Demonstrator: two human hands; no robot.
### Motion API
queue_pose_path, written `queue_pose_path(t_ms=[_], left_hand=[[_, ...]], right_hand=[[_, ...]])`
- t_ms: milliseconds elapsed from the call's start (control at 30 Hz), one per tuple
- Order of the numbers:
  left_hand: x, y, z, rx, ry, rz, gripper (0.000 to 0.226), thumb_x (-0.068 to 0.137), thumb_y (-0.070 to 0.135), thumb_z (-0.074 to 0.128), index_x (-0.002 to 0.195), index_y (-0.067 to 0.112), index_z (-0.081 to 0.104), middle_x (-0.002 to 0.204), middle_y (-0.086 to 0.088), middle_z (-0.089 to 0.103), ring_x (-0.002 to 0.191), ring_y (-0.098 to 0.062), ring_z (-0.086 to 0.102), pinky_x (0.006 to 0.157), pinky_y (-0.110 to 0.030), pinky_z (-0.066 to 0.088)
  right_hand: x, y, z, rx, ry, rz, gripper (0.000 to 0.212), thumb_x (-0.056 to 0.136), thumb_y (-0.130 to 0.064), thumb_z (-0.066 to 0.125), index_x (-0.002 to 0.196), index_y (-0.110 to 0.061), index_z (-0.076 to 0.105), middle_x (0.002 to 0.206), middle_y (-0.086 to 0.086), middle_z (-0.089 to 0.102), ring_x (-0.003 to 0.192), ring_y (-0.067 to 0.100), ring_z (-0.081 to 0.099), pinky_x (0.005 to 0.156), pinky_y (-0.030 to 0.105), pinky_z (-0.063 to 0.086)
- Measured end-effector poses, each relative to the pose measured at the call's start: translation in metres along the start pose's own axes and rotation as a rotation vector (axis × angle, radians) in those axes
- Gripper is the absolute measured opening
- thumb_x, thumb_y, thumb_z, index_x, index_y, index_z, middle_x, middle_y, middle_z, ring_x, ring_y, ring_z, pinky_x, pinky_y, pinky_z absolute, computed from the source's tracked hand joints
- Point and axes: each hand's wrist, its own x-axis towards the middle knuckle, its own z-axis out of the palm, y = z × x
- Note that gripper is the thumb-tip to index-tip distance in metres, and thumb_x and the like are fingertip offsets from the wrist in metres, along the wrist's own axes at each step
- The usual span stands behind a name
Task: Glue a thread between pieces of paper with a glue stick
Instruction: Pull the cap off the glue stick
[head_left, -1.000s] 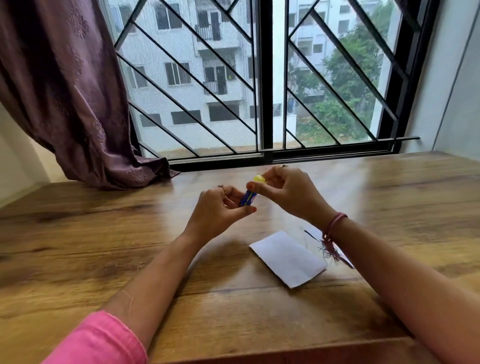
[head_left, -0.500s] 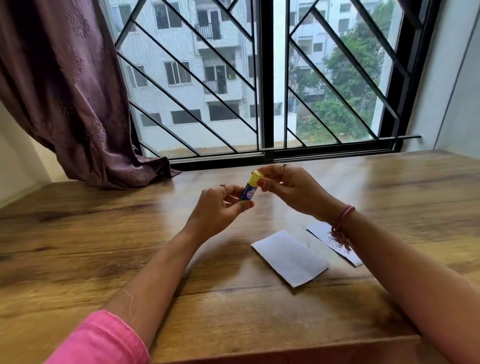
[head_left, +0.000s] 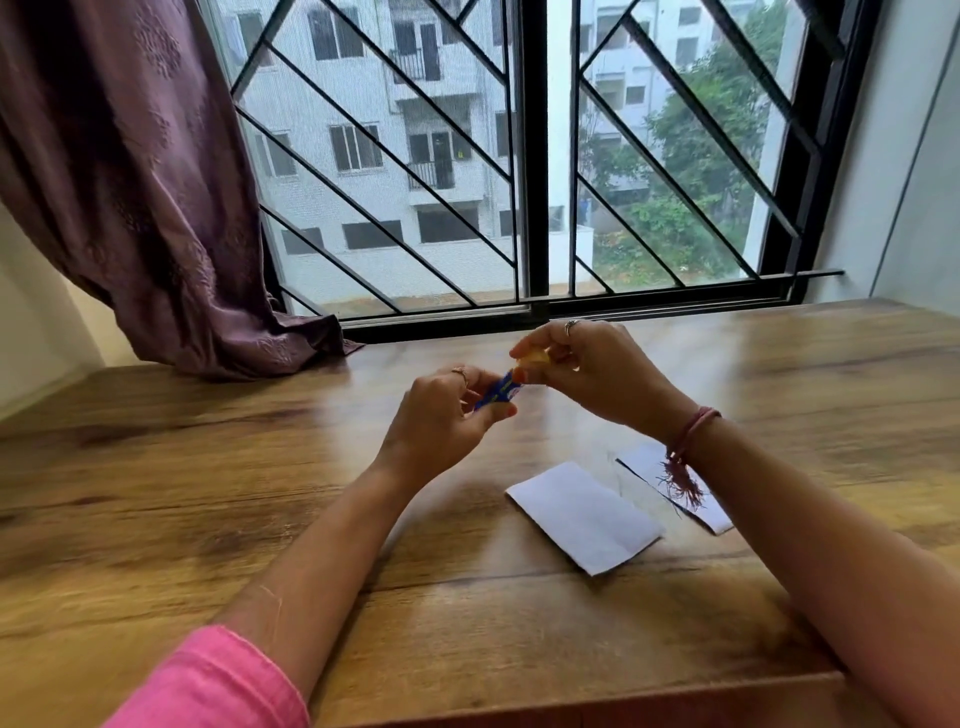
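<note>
- Blue-labelled glue stick (head_left: 497, 389) sits pinched in my left hand (head_left: 441, 415), thumb and fingertips wrapped round its lower body, held up off the wooden surface (head_left: 260, 493).
- Its long axis tilts from about 8 o'clock at my left hand up toward 2 o'clock, and the top end points straight into my right hand (head_left: 592, 371).
- My right hand pinches the yellow cap (head_left: 535, 358) between thumb and fingers; the blur hides whether the cap has fully cleared the tube or sits on its tip.
- Both wrists are raised and bent inward, the hands nearly touching, the right a little higher and farther from me.
- Two white paper pieces lie flat at roughly 5 o'clock from the hands: the larger piece (head_left: 584, 517) nearer, the second piece (head_left: 670, 478) partly under my right forearm.
- A thin dark thread (head_left: 619, 475) seems to lie between them, too fine to be sure.
- My right hand is the nearer one to the papers, so I judge the opened stick will travel down that way.
</note>
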Motion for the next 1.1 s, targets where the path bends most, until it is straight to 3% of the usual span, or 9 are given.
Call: queue_pose_path(t_ms=[133, 233, 300, 433, 600, 700, 767, 967, 1100], left_hand=[[-0.002, -0.006, -0.003, -0.054, -0.057, -0.045, 0.03, 0.083, 0.011, 0.071, 0.112, 0.008, 0.067, 0.092, 0.0, 0.071, 0.077, -0.005, 0.067, 0.077, -0.017, 0.055], [0.0, -0.009, -0.005, -0.07, -0.037, -0.113, 0.029, 0.086, 0.014, 0.067, 0.114, 0.008, 0.065, 0.091, 0.0, 0.07, 0.08, -0.008, 0.067, 0.069, -0.005, 0.048], [0.002, -0.013, -0.006, -0.1, -0.009, -0.171, 0.028, 0.086, 0.015, 0.068, 0.113, 0.009, 0.065, 0.09, 0.001, 0.069, 0.077, 0.0, 0.065, 0.065, -0.003, 0.045], [0.002, -0.026, -0.011, -0.26, 0.07, -0.33, 0.029, 0.081, 0.019, 0.073, 0.107, 0.011, 0.065, 0.092, 0.0, 0.071, 0.074, 0.005, 0.065, 0.068, -0.009, 0.049], [0.005, -0.038, -0.015, -0.401, 0.149, -0.451, 0.035, 0.077, 0.021, 0.077, 0.107, 0.006, 0.066, 0.096, -0.008, 0.072, 0.088, -0.017, 0.068, 0.083, -0.028, 0.053], [0.005, -0.04, -0.014, -0.419, 0.151, -0.464, 0.034, 0.075, 0.023, 0.078, 0.104, 0.01, 0.067, 0.092, -0.004, 0.073, 0.086, -0.015, 0.069, 0.082, -0.028, 0.053], [0.005, -0.04, -0.014, -0.435, 0.148, -0.465, 0.033, 0.074, 0.025, 0.079, 0.103, 0.013, 0.067, 0.091, -0.002, 0.073, 0.084, -0.013, 0.07, 0.079, -0.026, 0.052], [0.005, -0.035, -0.015, -0.494, 0.161, -0.487, 0.03, 0.071, 0.025, 0.081, 0.095, 0.018, 0.066, 0.089, 0.0, 0.073, 0.08, -0.009, 0.07, 0.076, -0.024, 0.051], [0.003, -0.029, -0.016, -0.539, 0.164, -0.496, 0.029, 0.07, 0.026, 0.082, 0.094, 0.019, 0.066, 0.091, -0.002, 0.074, 0.088, -0.016, 0.07, 0.082, -0.031, 0.053]], right_hand=[[0.001, 0.003, -0.017, 0.108, 0.012, -0.035, 0.02, 0.077, -0.017, 0.076, 0.096, -0.021, 0.071, 0.084, -0.008, 0.07, 0.078, 0.009, 0.068, 0.072, 0.018, 0.055], [0.0, 0.007, -0.021, 0.161, 0.03, 0.044, 0.023, 0.074, -0.021, 0.078, 0.096, -0.022, 0.071, 0.084, -0.003, 0.072, 0.079, 0.017, 0.069, 0.074, 0.03, 0.056], [-0.001, 0.006, -0.018, 0.155, -0.007, 0.064, 0.024, 0.075, -0.021, 0.077, 0.098, -0.021, 0.071, 0.086, -0.001, 0.072, 0.076, 0.017, 0.067, 0.074, 0.031, 0.053], [-0.008, -0.009, -0.006, 0.149, -0.202, 0.056, 0.029, 0.079, -0.02, 0.074, 0.107, -0.022, 0.069, 0.092, -0.003, 0.068, 0.081, 0.017, 0.065, 0.076, 0.023, 0.054], [-0.021, -0.04, 0.013, 0.164, -0.425, 0.006, 0.034, 0.072, -0.021, 0.08, 0.104, -0.017, 0.069, 0.093, 0.002, 0.072, 0.08, 0.013, 0.066, 0.078, 0.03, 0.054], [-0.027, -0.048, 0.028, 0.112, -0.544, -0.032, 0.032, 0.072, -0.025, 0.081, 0.1, -0.018, 0.07, 0.088, 0.004, 0.072, 0.077, 0.016, 0.065, 0.076, 0.031, 0.053], [-0.03, -0.049, 0.035, 0.061, -0.618, -0.042, 0.033, 0.073, -0.028, 0.079, 0.103, -0.018, 0.069, 0.089, 0.004, 0.071, 0.076, 0.013, 0.063, 0.073, 0.023, 0.05], [-0.031, -0.044, 0.039, 0.043, -0.681, -0.043, 0.035, 0.074, -0.032, 0.079, 0.105, -0.019, 0.068, 0.087, -0.008, 0.066, 0.071, 0.001, 0.058, 0.067, 0.01, 0.043], [-0.029, -0.04, 0.038, 0.15, -0.661, 0.01, 0.035, 0.071, -0.031, 0.081, 0.102, -0.021, 0.066, 0.094, -0.007, 0.068, 0.069, -0.003, 0.06, 0.064, 0.006, 0.043]])
